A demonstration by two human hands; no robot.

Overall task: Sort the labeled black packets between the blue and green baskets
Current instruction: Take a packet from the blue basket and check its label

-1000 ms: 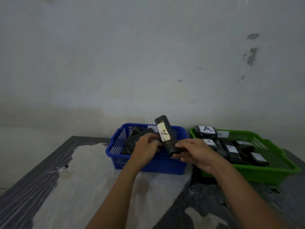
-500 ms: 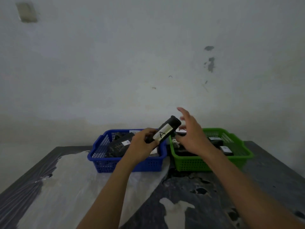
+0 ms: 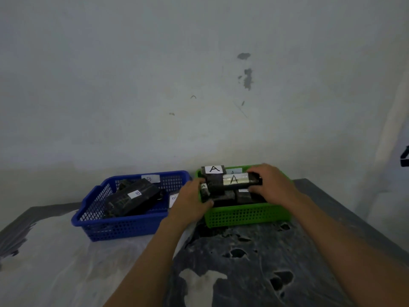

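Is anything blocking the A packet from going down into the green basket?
No barrier shows. The A packet, held by both the left hand and right hand, is over the green basket, above other packets already inside.

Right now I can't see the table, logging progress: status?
Both hands, left and right, hold the A packet over the green basket. Not released. Nothing blocking.

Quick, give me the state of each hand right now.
Left hand: holds the left end of the black packet labeled A over the green basket.
Right hand: fingers curled round the same packet's right end.
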